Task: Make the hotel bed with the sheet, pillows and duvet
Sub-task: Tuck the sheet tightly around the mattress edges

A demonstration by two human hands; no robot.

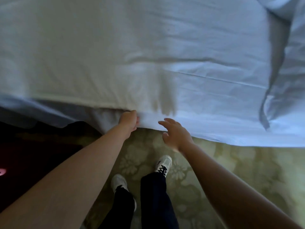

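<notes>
Tension matters: left hand pinches the sheet at the near edge of the bed; the spread right hand should grip alongside, pulling evenly.

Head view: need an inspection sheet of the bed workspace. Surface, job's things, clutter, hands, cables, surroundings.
Surface: white sheet spread flat and creased, with its near edge hanging over the side.
Job's things: the white sheet, plus bunched white bedding at the upper right; cannot tell if it is a pillow or the duvet.
Clutter: nothing seen.
Grippers: left hand grips the sheet's near edge. Right hand is open with fingers spread at that edge, holding nothing; contact unclear.
Cables: nothing seen.
Surroundings: floral carpet, the person's white sneakers and dark trousers, and a dark area at the left with a small pink glow.
</notes>
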